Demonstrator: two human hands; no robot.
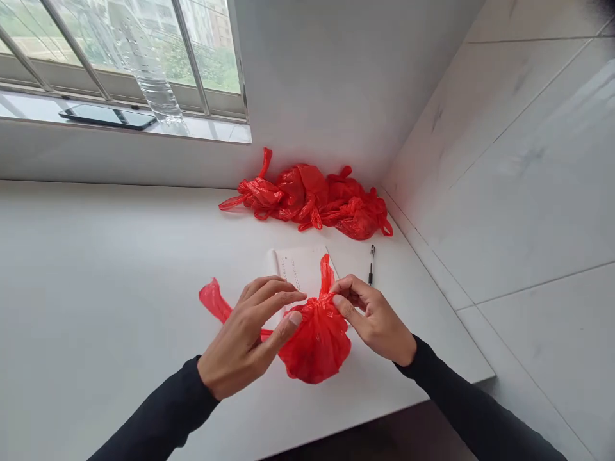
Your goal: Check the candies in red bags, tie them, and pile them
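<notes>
A small red plastic bag point(317, 342), bunched into a round bundle, sits on the white counter point(96, 282) in front of me. My right hand point(372, 317) pinches the gathered neck of the bag, where one handle sticks upward. My left hand point(250, 336) touches the bag's left side with thumb and fingers; the other handle trails out to the left behind it. Both sleeves are black.
Several tied red bags point(312, 202) lie in a pile at the back near the wall corner. A white notebook point(300, 266) and a pen point(371, 264) lie behind the bag. A phone point(108, 116) and a clear bottle point(148, 77) rest on the window sill. The counter's edge runs near right.
</notes>
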